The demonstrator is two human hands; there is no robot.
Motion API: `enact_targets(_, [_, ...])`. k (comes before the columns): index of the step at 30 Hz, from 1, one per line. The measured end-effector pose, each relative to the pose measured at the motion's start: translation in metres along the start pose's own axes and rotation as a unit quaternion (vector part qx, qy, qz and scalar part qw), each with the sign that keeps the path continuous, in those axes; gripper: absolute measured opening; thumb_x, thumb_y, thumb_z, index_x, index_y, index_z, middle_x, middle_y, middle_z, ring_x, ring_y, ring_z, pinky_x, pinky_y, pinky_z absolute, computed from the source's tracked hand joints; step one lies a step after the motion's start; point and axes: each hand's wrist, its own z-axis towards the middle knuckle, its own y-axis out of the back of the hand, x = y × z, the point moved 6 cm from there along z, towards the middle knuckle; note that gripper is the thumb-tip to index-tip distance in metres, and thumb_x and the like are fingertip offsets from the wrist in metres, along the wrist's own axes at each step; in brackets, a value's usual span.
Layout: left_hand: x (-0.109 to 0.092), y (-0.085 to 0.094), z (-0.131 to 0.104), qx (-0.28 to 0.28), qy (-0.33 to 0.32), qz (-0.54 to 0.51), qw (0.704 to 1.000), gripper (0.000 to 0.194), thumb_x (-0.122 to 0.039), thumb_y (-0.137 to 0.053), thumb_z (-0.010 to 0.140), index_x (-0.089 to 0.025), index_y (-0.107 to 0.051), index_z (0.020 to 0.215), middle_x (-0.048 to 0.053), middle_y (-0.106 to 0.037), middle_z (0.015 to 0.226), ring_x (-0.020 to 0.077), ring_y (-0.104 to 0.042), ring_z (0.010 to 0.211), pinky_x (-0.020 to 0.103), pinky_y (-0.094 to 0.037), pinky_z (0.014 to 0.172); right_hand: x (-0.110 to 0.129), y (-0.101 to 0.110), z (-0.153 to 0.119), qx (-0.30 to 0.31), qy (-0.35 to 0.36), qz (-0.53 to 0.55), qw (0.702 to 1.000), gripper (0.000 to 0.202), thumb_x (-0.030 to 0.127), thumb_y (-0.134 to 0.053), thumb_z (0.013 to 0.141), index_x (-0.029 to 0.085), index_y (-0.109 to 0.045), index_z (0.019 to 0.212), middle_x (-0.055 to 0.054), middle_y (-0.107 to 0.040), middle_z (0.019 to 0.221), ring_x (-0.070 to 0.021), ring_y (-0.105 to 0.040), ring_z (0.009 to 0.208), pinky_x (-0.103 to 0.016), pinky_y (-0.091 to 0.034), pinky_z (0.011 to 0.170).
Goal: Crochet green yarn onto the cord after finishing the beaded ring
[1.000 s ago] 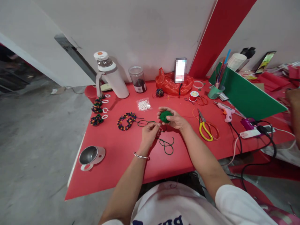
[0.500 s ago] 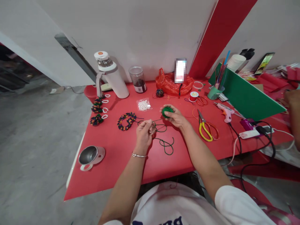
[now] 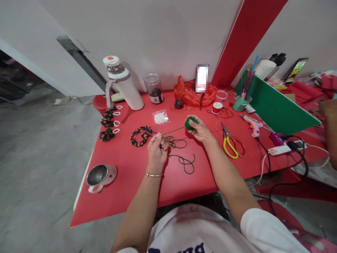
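My right hand (image 3: pixel 198 129) is wrapped round a ball of green yarn (image 3: pixel 190 123), held over the middle of the table. From the ball a green yarn strand (image 3: pixel 173 130) runs taut to my left hand (image 3: pixel 158 146), whose thumb and fingertips pinch it. Loose loops of the same yarn lie on the table below and to the right of my left hand. Just left of that hand rests a braided ring of dark, orange and green cord (image 3: pixel 141 136). A small bag of white beads (image 3: pixel 161 117) lies behind it.
Yellow-handled scissors (image 3: pixel 229 142) and a pink glue gun (image 3: pixel 253 125) lie to the right, near a power strip (image 3: pixel 281 149). A mug (image 3: pixel 101 176) stands front left, a white flask (image 3: pixel 126 86) at the back left. Braided pieces with bead loops (image 3: pixel 107 134) line the left edge.
My hands have drawn apart: the left went a little left, the right slightly to the right with the ball. The strand between them is now stretched straight.
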Motion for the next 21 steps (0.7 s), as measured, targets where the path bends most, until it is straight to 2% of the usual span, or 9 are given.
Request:
enact_targets(2, [-0.003, 0.006, 0.003, -0.025, 0.003, -0.024, 0.999, 0.048, -0.032, -0.094, 0.073, -0.017, -0.049, 0.064, -0.008, -0.040, 0.052, 0.0025, -0.034, 0.044, 0.015, -0.028, 0.040, 0.004, 0.001, -0.001, 0.025, -0.002, 0.000, 1.000, 0.062, 0.045, -0.104, 0.048, 0.026, -0.073, 0.099, 0.006, -0.068, 0.079, -0.0079, -0.059, 0.061, -0.015, -0.044, 0.045])
enact_targets(4, [-0.005, 0.014, 0.006, -0.075, 0.008, -0.044, 0.996, 0.043, -0.029, -0.088, 0.081, -0.017, -0.050, 0.066, -0.009, -0.038, 0.051, 0.0021, -0.032, 0.042, 0.015, -0.028, 0.040, 0.012, 0.006, 0.000, 0.028, 0.014, 0.011, 0.999, 0.060, 0.047, -0.102, 0.052, 0.027, -0.074, 0.101, 0.005, -0.070, 0.083, -0.0086, -0.059, 0.065, -0.016, -0.045, 0.047])
enact_targets(7, [-0.003, 0.021, 0.007, -0.135, 0.020, -0.053, 0.989, 0.033, -0.024, -0.079, 0.089, -0.016, -0.054, 0.069, -0.010, -0.039, 0.051, 0.0018, -0.033, 0.041, 0.015, -0.027, 0.041, 0.023, 0.024, 0.006, -0.044, 0.062, 0.049, 0.996, 0.050, 0.045, -0.099, 0.060, 0.029, -0.072, 0.099, 0.004, -0.073, 0.091, -0.0106, -0.065, 0.075, -0.017, -0.048, 0.052])
enact_targets(11, [0.000, 0.021, 0.006, -0.147, 0.011, -0.037, 0.988, 0.022, -0.022, -0.080, 0.085, -0.014, -0.063, 0.074, -0.009, -0.044, 0.051, 0.0022, -0.038, 0.042, 0.015, -0.029, 0.043, 0.021, 0.042, 0.014, -0.135, 0.061, 0.071, 0.986, 0.047, 0.037, -0.096, 0.062, 0.030, -0.066, 0.098, 0.007, -0.071, 0.087, -0.0127, -0.071, 0.081, -0.020, -0.055, 0.061])
enact_targets(13, [-0.001, 0.022, 0.005, -0.157, -0.009, -0.020, 0.987, 0.023, -0.024, -0.083, 0.081, -0.014, -0.064, 0.074, -0.009, -0.045, 0.051, 0.0023, -0.038, 0.043, 0.015, -0.029, 0.044, 0.019, 0.044, 0.015, -0.147, 0.057, 0.045, 0.986, 0.048, 0.040, -0.093, 0.063, 0.030, -0.065, 0.101, 0.006, -0.070, 0.088, -0.0145, -0.073, 0.081, -0.023, -0.056, 0.063])
enact_targets(15, [-0.005, 0.025, 0.005, -0.176, -0.041, 0.004, 0.983, 0.024, -0.027, -0.085, 0.078, -0.015, -0.065, 0.074, -0.009, -0.047, 0.052, 0.0026, -0.038, 0.043, 0.015, -0.029, 0.044, 0.022, 0.047, 0.014, -0.167, 0.078, -0.042, 0.982, 0.050, 0.049, -0.087, 0.068, 0.029, -0.064, 0.107, 0.003, -0.070, 0.090, -0.0170, -0.073, 0.080, -0.026, -0.057, 0.062])
enact_targets(17, [-0.008, 0.028, 0.003, -0.191, -0.074, 0.038, 0.978, 0.025, -0.031, -0.085, 0.077, -0.015, -0.066, 0.074, -0.008, -0.047, 0.052, 0.0030, -0.037, 0.043, 0.016, -0.027, 0.043, 0.032, 0.049, 0.009, -0.204, 0.145, -0.185, 0.950, 0.051, 0.055, -0.081, 0.074, 0.026, -0.065, 0.114, -0.001, -0.071, 0.096, -0.0205, -0.072, 0.086, -0.033, -0.060, 0.070])
enact_targets(19, [-0.008, 0.029, 0.002, -0.193, -0.092, 0.087, 0.973, 0.027, -0.036, -0.084, 0.077, -0.015, -0.067, 0.075, -0.008, -0.046, 0.053, 0.0034, -0.035, 0.044, 0.017, -0.025, 0.043, 0.043, 0.046, 0.002, -0.238, 0.234, -0.320, 0.887, 0.052, 0.056, -0.077, 0.078, 0.023, -0.067, 0.117, -0.008, -0.072, 0.109, -0.0249, -0.070, 0.102, -0.042, -0.060, 0.089])
enact_targets(21, [-0.005, 0.029, 0.003, -0.175, -0.095, 0.153, 0.968, 0.026, -0.038, -0.082, 0.078, -0.016, -0.068, 0.079, -0.007, -0.049, 0.059, 0.0041, -0.037, 0.046, 0.018, -0.027, 0.044, 0.048, 0.038, -0.003, -0.242, 0.291, -0.395, 0.837, 0.052, 0.055, -0.076, 0.080, 0.021, -0.068, 0.118, -0.013, -0.072, 0.121, -0.0282, -0.065, 0.117, -0.049, -0.052, 0.108])
